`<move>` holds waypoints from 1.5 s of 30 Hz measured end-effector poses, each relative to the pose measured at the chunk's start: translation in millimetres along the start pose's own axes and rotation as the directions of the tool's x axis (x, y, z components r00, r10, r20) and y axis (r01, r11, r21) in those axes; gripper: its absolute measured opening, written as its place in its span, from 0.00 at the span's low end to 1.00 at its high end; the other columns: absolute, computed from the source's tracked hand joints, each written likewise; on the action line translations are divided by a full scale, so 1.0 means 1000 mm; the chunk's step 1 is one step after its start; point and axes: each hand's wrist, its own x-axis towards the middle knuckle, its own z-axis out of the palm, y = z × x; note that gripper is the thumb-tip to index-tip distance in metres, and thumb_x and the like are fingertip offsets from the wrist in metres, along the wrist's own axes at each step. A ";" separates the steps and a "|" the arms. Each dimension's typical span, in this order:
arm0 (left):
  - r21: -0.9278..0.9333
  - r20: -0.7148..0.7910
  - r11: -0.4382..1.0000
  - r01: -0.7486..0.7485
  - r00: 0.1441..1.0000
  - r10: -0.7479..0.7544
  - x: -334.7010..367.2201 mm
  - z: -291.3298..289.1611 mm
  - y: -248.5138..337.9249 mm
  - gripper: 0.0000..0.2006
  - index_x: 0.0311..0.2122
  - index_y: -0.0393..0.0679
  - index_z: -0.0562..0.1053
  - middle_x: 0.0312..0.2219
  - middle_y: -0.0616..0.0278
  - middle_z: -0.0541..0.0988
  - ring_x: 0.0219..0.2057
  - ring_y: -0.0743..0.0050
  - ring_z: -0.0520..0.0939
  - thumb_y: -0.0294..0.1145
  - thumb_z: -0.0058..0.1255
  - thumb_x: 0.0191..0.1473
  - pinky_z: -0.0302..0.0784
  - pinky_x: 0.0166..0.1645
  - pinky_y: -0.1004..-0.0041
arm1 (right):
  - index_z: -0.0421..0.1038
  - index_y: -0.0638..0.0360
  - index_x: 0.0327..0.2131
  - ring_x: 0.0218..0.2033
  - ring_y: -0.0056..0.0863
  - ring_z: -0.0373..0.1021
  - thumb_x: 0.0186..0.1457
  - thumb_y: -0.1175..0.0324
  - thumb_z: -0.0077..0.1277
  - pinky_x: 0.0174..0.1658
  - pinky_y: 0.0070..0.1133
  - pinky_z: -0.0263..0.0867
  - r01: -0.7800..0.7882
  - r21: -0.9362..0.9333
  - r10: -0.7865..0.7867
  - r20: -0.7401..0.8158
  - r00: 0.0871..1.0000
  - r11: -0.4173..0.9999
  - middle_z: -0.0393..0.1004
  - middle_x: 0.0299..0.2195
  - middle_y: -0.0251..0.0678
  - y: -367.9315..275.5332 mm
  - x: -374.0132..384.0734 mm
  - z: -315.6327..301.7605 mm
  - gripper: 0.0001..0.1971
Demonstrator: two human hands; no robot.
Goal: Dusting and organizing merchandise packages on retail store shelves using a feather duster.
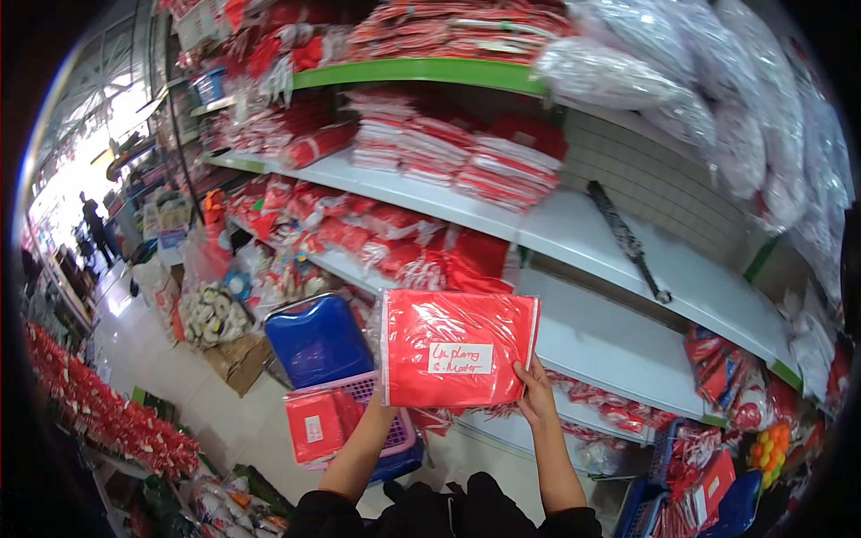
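A flat red folded cloth in a clear plastic bag (pixel 462 336) is held up before me, with a white handwritten label on its front. My right hand (pixel 535 391) grips its lower right edge, thumb on the front. My left hand (pixel 378 411) is at its lower left corner; the fingers are hidden behind the package. Below and left of it, a similar red labelled package (pixel 316 427) lies on a pink plastic basket (pixel 401 433).
Shelves (pixel 592 235) ahead carry stacks of red packages (pixel 507 170). A black wrapped rod (pixel 628 240) lies on one shelf. Clear bags (pixel 655 81) hang upper right. A blue plastic container (pixel 318 338) stands left of the basket; red tinsel (pixel 108 412) is far left. Another basket (pixel 662 453) sits lower right.
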 end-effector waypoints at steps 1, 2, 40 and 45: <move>0.000 0.021 1.000 0.018 1.000 -0.018 -0.003 0.007 -0.013 0.21 0.47 0.38 0.64 0.43 0.52 0.71 0.42 0.64 0.73 0.41 0.29 0.56 0.66 0.50 0.64 | 0.54 0.62 0.53 0.47 0.23 0.63 0.52 0.75 0.46 0.49 0.23 0.61 0.010 -0.016 -0.010 -0.020 1.000 1.000 0.64 0.48 0.37 -0.013 -0.007 -0.005 0.24; 0.000 0.042 0.999 0.035 0.998 -0.035 -0.010 0.011 -0.029 0.21 0.47 0.38 0.64 0.43 0.52 0.71 0.42 0.64 0.73 0.41 0.29 0.56 0.66 0.50 0.64 | 0.53 0.62 0.53 0.47 0.23 0.63 0.52 0.75 0.46 0.49 0.23 0.61 0.019 -0.033 -0.020 -0.041 0.999 0.999 0.64 0.48 0.37 -0.026 -0.015 -0.010 0.24; 0.148 0.436 0.922 0.357 0.814 -0.385 0.227 0.299 -0.096 0.21 0.48 0.39 0.64 0.44 0.53 0.70 0.42 0.64 0.73 0.42 0.29 0.55 0.66 0.50 0.65 | 0.61 0.66 0.36 0.29 0.40 0.72 0.46 0.73 0.43 0.32 0.30 0.68 -0.520 -0.721 -0.711 -0.053 0.701 -0.458 0.73 0.26 0.45 -0.251 0.073 -0.096 0.12; 0.188 0.452 0.900 0.394 0.779 -0.435 0.235 0.291 -0.106 0.21 0.48 0.39 0.64 0.44 0.53 0.70 0.42 0.64 0.73 0.42 0.29 0.55 0.66 0.50 0.65 | 0.58 0.65 0.35 0.25 0.37 0.70 0.52 0.64 0.42 0.27 0.30 0.64 -0.507 -0.839 -0.765 -0.192 0.615 -0.197 0.70 0.20 0.43 -0.244 0.040 -0.103 0.14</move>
